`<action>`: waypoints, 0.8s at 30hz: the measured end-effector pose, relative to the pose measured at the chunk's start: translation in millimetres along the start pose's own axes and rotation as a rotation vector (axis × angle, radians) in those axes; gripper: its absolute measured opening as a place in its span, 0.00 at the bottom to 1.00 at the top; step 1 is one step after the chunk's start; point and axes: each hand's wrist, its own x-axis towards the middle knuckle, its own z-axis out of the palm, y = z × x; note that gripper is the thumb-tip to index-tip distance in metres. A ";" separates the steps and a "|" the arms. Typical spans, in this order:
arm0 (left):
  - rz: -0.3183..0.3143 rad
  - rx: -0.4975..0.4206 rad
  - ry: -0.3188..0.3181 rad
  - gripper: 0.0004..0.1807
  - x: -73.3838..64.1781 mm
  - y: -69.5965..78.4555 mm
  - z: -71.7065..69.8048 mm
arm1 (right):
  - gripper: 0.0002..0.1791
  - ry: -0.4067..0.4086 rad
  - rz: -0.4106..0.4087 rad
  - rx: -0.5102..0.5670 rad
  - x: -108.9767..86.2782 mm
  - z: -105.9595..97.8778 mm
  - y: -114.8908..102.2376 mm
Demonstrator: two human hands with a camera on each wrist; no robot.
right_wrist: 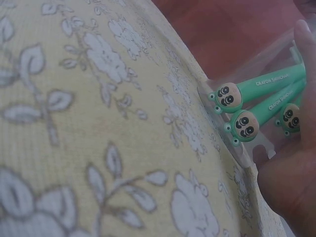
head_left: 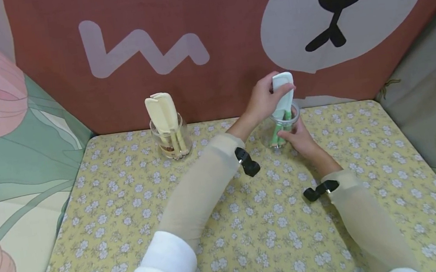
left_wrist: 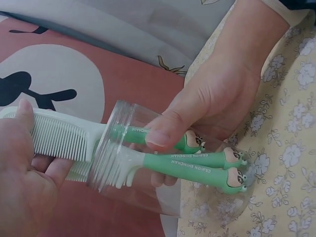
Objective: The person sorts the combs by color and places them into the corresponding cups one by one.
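Note:
A clear jar (head_left: 296,110) near the back edge of the table holds three pale mint combs (left_wrist: 61,136) with green handles (left_wrist: 197,174). The handles point down and end in cartoon faces under green hoods (right_wrist: 245,125). With its thumb and fingers, my left hand (head_left: 264,99) grips the combs' toothed upper part above the rim. The right hand (head_left: 304,142) holds the jar by its side, thumb in front and fingers behind. In the left wrist view, the handles are inside the jar. Whether the left hand grips one comb or several, I cannot tell.
A second clear jar (head_left: 186,137) stands to the left at the back, with cream combs (head_left: 162,111) in it. Yellow floral cloth (head_left: 255,240) covers the table. A brown printed fabric backdrop (head_left: 228,21) rises right behind the jars, and patterned fabric hangs at both sides.

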 end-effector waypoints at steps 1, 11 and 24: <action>-0.002 0.002 0.000 0.17 -0.5 -0.4 -0.2 | 0.45 -0.002 -0.008 0.001 0.2 -0.2 0.4; 0.054 0.090 0.042 0.16 -12.4 -3.7 0.9 | 0.45 0.005 -0.029 0.008 -0.7 0.6 0.6; 0.015 0.256 0.023 0.17 -24.4 -13.3 4.2 | 0.46 0.016 -0.040 0.042 -0.5 6.4 -0.4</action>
